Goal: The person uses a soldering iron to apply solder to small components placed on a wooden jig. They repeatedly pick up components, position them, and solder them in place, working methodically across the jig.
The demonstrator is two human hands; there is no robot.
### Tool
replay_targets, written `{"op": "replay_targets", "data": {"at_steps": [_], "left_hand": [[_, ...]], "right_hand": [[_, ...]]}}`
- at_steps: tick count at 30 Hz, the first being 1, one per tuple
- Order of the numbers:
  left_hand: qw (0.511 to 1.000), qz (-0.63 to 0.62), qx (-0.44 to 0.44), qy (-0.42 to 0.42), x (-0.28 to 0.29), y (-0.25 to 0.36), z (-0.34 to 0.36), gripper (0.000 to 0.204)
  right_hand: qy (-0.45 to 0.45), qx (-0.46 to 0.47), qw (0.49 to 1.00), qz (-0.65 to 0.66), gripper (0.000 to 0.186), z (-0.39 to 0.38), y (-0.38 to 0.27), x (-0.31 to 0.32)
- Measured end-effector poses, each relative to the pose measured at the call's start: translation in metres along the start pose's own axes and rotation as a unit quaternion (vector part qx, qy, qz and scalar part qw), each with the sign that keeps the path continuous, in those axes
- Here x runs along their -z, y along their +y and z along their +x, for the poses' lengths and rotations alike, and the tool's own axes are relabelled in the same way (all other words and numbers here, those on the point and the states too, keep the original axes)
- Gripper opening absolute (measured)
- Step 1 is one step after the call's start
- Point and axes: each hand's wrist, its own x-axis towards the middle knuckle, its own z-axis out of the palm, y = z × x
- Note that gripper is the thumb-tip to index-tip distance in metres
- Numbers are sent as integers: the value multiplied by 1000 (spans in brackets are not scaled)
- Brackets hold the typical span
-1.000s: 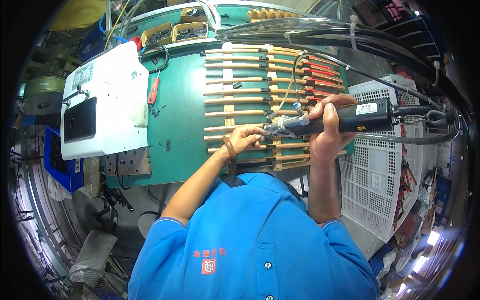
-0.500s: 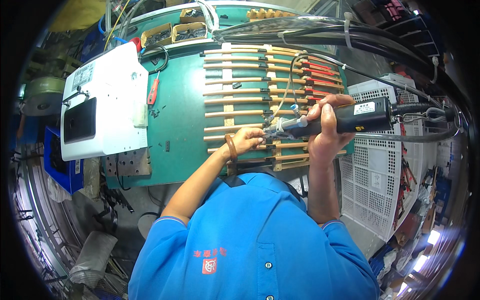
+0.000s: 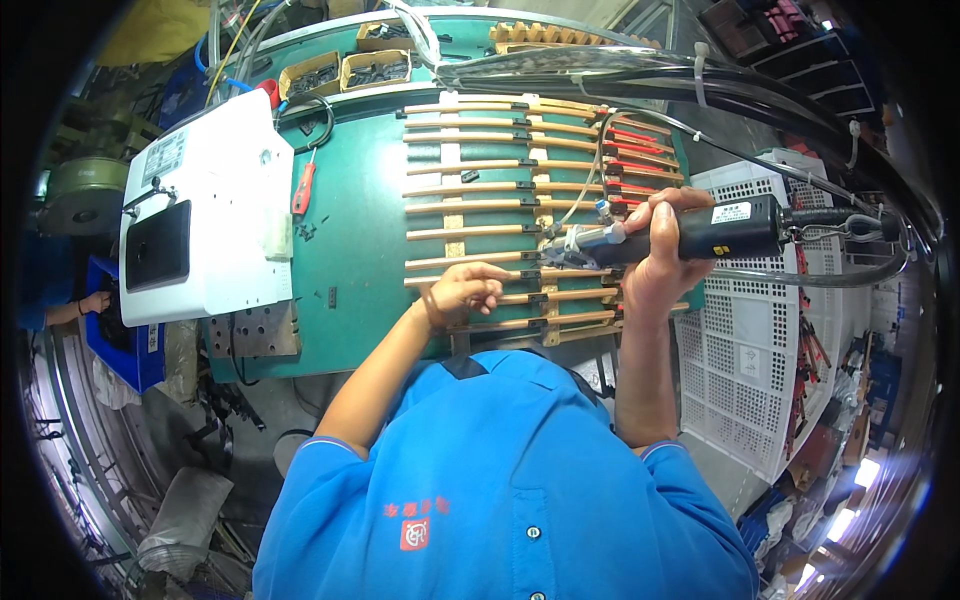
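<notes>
My right hand (image 3: 655,240) is wrapped round the body of a black powered screwdriver (image 3: 730,228) with a metal nose piece and a thin hose. The screwdriver lies level over the rack, its nose (image 3: 568,247) pointing left. My left hand (image 3: 462,293) is left of that nose, index finger stretched along a rod and the other fingers loosely curled; I see nothing in it. Several tan rods (image 3: 465,234) with black fittings (image 3: 530,229) lie side by side across slotted wooden strips (image 3: 453,155). Red pieces (image 3: 630,188) show at the right ends of some rods.
A white machine housing (image 3: 210,210) and a red-handled screwdriver (image 3: 302,188) are on the green table (image 3: 365,220). Cardboard boxes of black parts (image 3: 375,70) stand behind. Thick black cables (image 3: 600,72) arch overhead. A white crate (image 3: 740,370) stands right. Another person's hand (image 3: 97,302) reaches a blue bin (image 3: 125,345).
My left hand has drawn back leftward from the screwdriver's nose, its index finger now stretched out. The powered screwdriver has shifted slightly right and up. Another person's hand has appeared at the blue bin.
</notes>
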Motion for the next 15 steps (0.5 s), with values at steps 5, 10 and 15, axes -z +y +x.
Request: {"op": "replay_targets", "data": {"at_steps": [5, 10, 15], "left_hand": [[969, -40, -162, 181, 16, 20, 21, 14], [714, 568, -298, 282, -9, 38, 59, 19], [669, 699, -104, 229, -31, 43, 80, 28]], "right_hand": [[9, 55, 998, -2, 15, 21, 27, -4], [2, 33, 999, 15, 23, 23, 47, -10], [-5, 46, 999, -11, 24, 19, 60, -7]]}}
